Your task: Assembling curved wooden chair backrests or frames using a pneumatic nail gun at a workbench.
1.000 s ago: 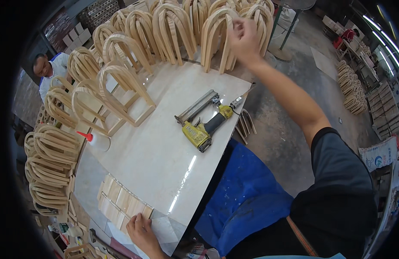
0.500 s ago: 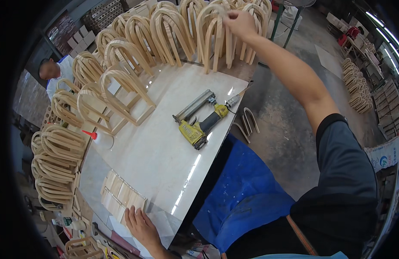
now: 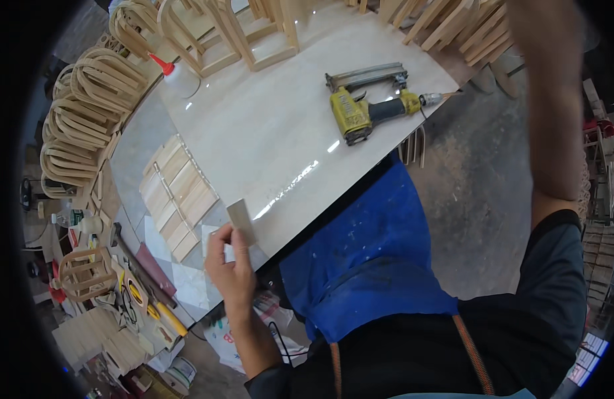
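Note:
My left hand [image 3: 231, 266] pinches a small flat wooden slat [image 3: 240, 221] between thumb and fingers, holding it up over the near edge of the pale tabletop [image 3: 253, 133]. Just left of that hand lies a row of wooden slats [image 3: 177, 199] with thin strips of glue or adhesive across them. My right forearm [image 3: 553, 113] stretches up along the right side, and its hand is beyond the top edge of the picture. A yellow-green pneumatic stapler [image 3: 367, 106] rests on the tabletop, nearest to that arm. Bent wooden frames [image 3: 260, 40] stand at the table's far side.
A white glue bottle with a red tip [image 3: 180, 78] stands at the table's left. Stacked bent-wood arches [image 3: 77, 123] line the far left. Below them lie a hammer [image 3: 137, 256], yellow-handled tools [image 3: 167, 316] and more wooden slats [image 3: 87, 336]. A blue apron [image 3: 367, 246] covers my front.
My left hand has risen from the row of slats with one slat in its fingers. My right hand, earlier at a far arch, has left the picture. The view has shifted toward the left-hand work area.

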`<state>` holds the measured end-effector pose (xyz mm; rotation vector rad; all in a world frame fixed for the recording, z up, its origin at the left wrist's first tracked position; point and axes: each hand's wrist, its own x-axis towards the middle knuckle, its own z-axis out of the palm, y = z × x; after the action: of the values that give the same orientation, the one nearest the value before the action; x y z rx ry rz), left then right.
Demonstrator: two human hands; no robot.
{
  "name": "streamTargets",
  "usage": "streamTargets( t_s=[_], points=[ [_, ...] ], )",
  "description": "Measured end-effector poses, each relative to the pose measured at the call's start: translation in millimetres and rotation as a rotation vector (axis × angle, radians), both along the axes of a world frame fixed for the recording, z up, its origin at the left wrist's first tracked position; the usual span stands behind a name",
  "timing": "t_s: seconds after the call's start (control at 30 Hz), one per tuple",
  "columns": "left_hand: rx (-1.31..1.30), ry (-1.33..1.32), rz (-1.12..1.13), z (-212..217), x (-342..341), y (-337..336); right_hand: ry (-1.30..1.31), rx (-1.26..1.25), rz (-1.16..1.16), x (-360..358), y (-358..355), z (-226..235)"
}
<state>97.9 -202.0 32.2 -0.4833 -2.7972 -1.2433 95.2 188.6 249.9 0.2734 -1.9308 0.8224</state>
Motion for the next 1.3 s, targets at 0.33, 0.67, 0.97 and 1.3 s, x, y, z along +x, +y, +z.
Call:
streamTargets(
  t_s=[0.33, 0.67, 0.97, 1.3],
  points=[
    [0.394, -0.340, -0.072, -8, 46, 39, -0.428, -0.374, 0.269, -12, -89, -141],
    [0.454, -0.270, -0.010, -18, 42, 104, -0.935, -0.335, 0.367, 79, -70, -195],
    [0.227, -0.010, -0.028, -45, 17, 129, -0.843, -0.715, 0.422, 68, -62, -259],
    [-0.048, -0.086, -0.125, -40, -21, 143, -0.691, -0.434, 0.071, 15, -4, -281]
  ],
)
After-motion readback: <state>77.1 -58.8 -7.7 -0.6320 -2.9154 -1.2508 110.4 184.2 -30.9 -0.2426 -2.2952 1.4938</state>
